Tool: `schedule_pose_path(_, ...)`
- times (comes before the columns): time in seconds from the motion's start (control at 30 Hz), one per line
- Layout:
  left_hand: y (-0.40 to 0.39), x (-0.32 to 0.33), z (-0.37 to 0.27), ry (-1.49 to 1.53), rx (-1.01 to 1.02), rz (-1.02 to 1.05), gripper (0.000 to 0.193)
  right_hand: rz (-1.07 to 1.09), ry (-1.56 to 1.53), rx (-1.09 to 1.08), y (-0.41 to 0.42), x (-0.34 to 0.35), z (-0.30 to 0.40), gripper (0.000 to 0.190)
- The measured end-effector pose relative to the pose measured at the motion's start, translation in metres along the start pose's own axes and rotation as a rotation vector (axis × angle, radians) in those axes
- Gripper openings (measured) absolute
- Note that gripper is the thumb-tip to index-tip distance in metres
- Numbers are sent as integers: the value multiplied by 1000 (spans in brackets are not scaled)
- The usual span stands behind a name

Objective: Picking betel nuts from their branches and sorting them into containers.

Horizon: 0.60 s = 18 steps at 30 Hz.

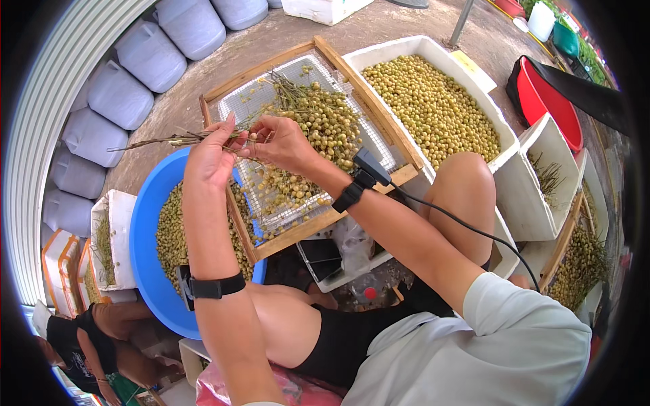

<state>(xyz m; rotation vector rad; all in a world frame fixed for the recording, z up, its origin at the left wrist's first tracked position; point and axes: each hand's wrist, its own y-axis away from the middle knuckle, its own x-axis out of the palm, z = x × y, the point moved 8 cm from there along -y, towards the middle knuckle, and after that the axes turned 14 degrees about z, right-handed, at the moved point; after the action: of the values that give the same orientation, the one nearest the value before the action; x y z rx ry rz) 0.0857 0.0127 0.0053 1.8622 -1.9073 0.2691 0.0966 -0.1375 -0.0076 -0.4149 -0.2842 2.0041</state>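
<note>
My left hand (pixel 216 144) holds a thin bundle of brown stems (pixel 167 139), whose bare ends point to the left. Close against it, my right hand (pixel 279 142) has its thumb and fingers pinched at the other end of the stems; whether a fruit is between them is hidden. Both hands are over a wood-framed wire mesh screen (pixel 289 241). On the mesh, beside and beyond my right hand, lies a heap of stems with small round yellow-green fruits (pixel 330 116). Loose fruits are scattered near the heap.
A blue tub (pixel 144 213) of fruits stands partly under the screen's left side. At right is a white foam box (pixel 421 45) full of fruits. Foam boxes with stems stand at both sides. Grey plastic jugs (pixel 152 56) line the wall. Another person (pixel 91 345) sits at lower left.
</note>
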Motion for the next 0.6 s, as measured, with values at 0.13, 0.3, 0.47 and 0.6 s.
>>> schedule_pose_path(0.13,-4,27,1,-266,-4,128,18,59,-402,92,8,-12,-20,26)
schedule_pose_path(0.3,3,53,-6,-606,-11,83,19,36,-495,202,16,-18,-33,14)
schedule_pose_path(0.47,1,44,-22,-1009,41,-76,31,-57,-865,247,32,-31,-49,15)
schedule_pose_path(0.6,3,39,-38,-971,190,-144,32,0,-1098,254,35,-23,-59,22)
